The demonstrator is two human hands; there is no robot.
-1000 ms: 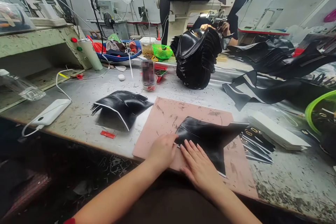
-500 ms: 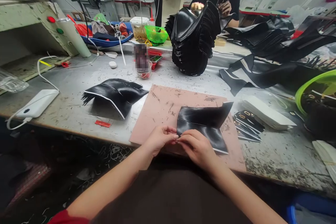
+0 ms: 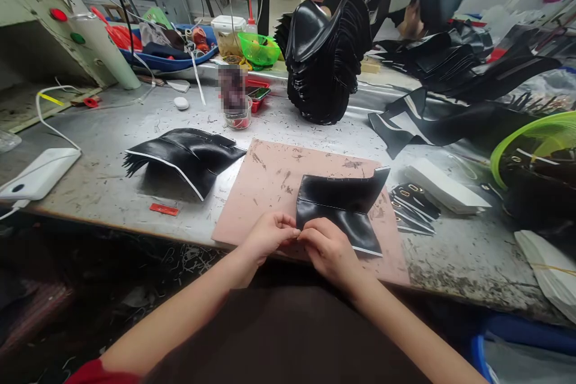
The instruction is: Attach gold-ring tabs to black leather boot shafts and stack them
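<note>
A black leather piece (image 3: 333, 195) with a stitched seam and pale lower and right edges lies folded on a pink board (image 3: 252, 192). At its near left corner, my left hand (image 3: 270, 234) is closed, thumb and finger pinched. Facing it, my right hand (image 3: 326, 246) is closed too and partly covers the leather. Their fingertips almost meet; whatever is between them is too small or hidden to name. Left of the board rests a stack of similar black leather pieces (image 3: 184, 153).
A tall stack of curved black pieces (image 3: 317, 84) stands behind the board. Eyeleted black strips (image 3: 411, 207) and a white stack (image 3: 443, 186) lie right. Nearer left are a red strip (image 3: 164, 209) and a white power bank (image 3: 42, 174). Across the table, a person's hand (image 3: 410, 21) shows.
The view has shifted slightly, so the table things appear further left and higher. My hands keep their pinch at the leather's corner. Across the table, the other person has moved a large dark piece.
</note>
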